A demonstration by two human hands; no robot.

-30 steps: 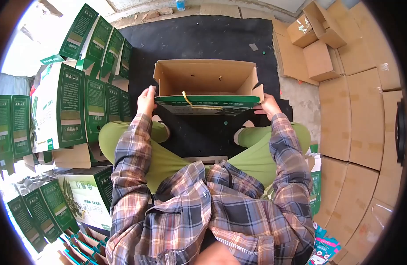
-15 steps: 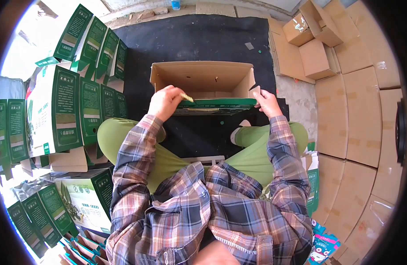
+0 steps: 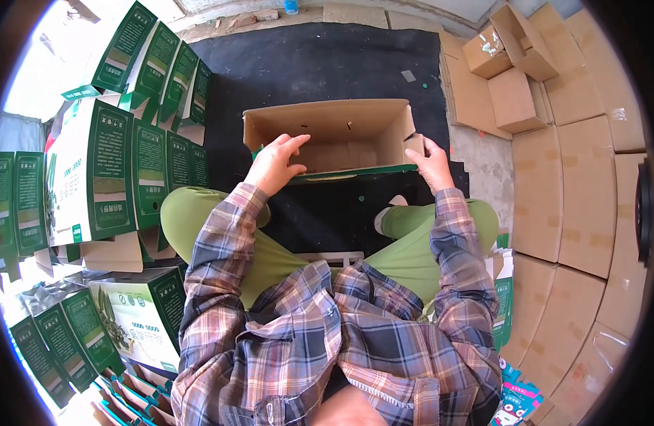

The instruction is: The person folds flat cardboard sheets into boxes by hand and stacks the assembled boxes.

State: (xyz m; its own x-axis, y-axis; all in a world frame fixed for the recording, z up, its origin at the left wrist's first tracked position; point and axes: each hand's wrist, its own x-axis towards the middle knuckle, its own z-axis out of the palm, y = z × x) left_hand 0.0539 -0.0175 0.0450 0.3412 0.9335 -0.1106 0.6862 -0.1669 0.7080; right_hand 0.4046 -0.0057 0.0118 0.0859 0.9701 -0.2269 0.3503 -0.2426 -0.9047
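An open cardboard box (image 3: 334,117) with a brown inside and a green near edge stands on the black mat in front of me. At its near left corner, my left hand (image 3: 276,163) reaches over the edge, fingers apart, with nothing visible between thumb and fingers. On the right, my right hand (image 3: 431,162) pinches the small brown flap (image 3: 414,145) at the near right corner. No yellow cord shows on the box now. Two small holes are visible in its far wall.
Green and white boxes (image 3: 114,170) stand in stacks on the left, with another printed box (image 3: 137,319) below them. Large brown cartons (image 3: 536,192) line the right side. Small open cartons (image 3: 515,99) sit at the back right. A blue bottle (image 3: 291,7) is at the far edge.
My left hand went from the box's left side to the yellow cord, then opened over the near edge. The cord has gone from sight. My right hand has moved up onto the corner flap.
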